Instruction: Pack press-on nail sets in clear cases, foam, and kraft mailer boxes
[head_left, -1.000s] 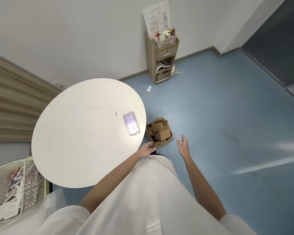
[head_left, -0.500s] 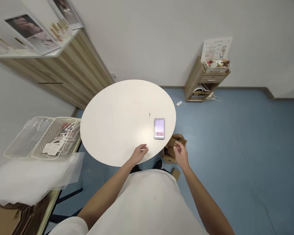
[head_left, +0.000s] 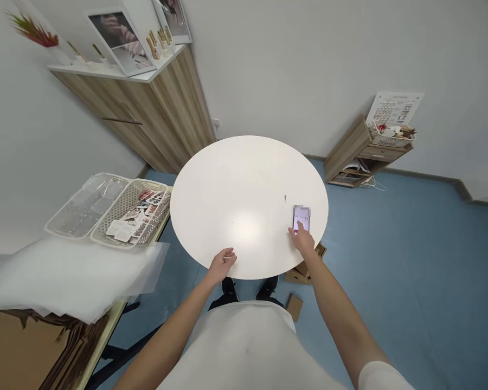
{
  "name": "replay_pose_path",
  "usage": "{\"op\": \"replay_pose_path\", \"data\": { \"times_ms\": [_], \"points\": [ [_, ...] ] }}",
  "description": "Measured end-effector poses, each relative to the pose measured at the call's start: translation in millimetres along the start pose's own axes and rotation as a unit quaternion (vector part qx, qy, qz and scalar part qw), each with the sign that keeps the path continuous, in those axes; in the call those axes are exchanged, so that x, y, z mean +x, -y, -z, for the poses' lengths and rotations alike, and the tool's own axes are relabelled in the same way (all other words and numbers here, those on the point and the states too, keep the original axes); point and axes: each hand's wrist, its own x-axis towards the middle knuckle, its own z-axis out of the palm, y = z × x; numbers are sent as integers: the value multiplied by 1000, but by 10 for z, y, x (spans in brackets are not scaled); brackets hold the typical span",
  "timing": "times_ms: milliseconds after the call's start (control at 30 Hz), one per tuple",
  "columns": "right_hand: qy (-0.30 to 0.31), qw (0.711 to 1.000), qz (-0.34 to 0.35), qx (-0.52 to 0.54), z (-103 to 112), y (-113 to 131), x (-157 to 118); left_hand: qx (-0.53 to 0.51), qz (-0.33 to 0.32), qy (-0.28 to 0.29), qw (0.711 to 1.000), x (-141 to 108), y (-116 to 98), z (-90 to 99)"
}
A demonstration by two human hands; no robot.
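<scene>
On the right side of the round white table (head_left: 211, 200) lies a smartphone (head_left: 301, 216) with a lit screen showing digits. My right hand (head_left: 302, 238) is over its lower part, one finger stretched onto the screen, the others apart; it holds nothing. Near the table's front edge my left hand (head_left: 223, 264) hovers or rests with loosely bent, parted fingers and nothing in it. A tiny dark item (head_left: 285, 198) lies on the tabletop just beyond the phone.
At left, a white basket (head_left: 101, 233) of printed cards and white sheets (head_left: 81, 271) sit on a side table. Cardboard boxes (head_left: 296, 275) stand on the floor by the table's right front. A wooden cabinet (head_left: 174, 108) and a small shelf (head_left: 345, 157) line the wall.
My right hand has moved from beside the table onto the phone's screen. My left hand stays near the front edge. The view has shifted, so the room appears further right.
</scene>
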Motion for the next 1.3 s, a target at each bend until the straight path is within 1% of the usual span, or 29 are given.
{"op": "replay_pose_path", "data": {
  "times_ms": [67,167,233,300,367,433,500,567,633,700,800,900,967,1067,1200,1300],
  "points": [
    [-3,999,-35,-17,1,59,45,-5,7,5,1000,1,91,187],
    [-64,996,-52,-20,-43,230,-61,-8,1,3,1000,9,178,471],
    [-94,995,-25,-6,-112,451,-202,-11,-11,-16,1000,15,208,660],
    [-83,996,32,23,-217,759,-363,-11,-28,-42,999,16,225,840],
    [-55,991,106,67,-348,1121,-522,-12,-44,-67,997,12,244,1004],
    [1,977,191,99,-485,1490,-664,-14,-56,-92,994,7,270,1145],
    [68,953,272,117,-613,1828,-771,-18,-60,-123,990,-4,300,1266],
    [149,921,340,120,-724,2121,-828,-21,-57,-155,986,-29,331,1372],
    [201,895,382,115,-824,2369,-829,-23,-46,-184,981,-75,361,1471],
    [231,876,410,108,-919,2583,-786,-24,-30,-210,977,-140,392,1568],
    [262,855,437,96,-1063,2855,-686,-28,-4,-238,971,-242,446,1706],
    [281,845,451,61,-1216,3079,-598,-49,18,-266,963,-298,495,1828],
    [281,842,461,17,-1315,3214,-553,-67,28,-281,957,-287,514,1909],
    [240,839,485,-60,-1451,3430,-495,-76,27,-290,954,-183,523,2061],
    [164,847,493,-118,-1633,3778,-429,-63,-1,-291,955,97,525,2353],
    [138,850,484,-155,-1787,4050,-403,-54,-8,-286,957,374,515,2613]
  ]
}}
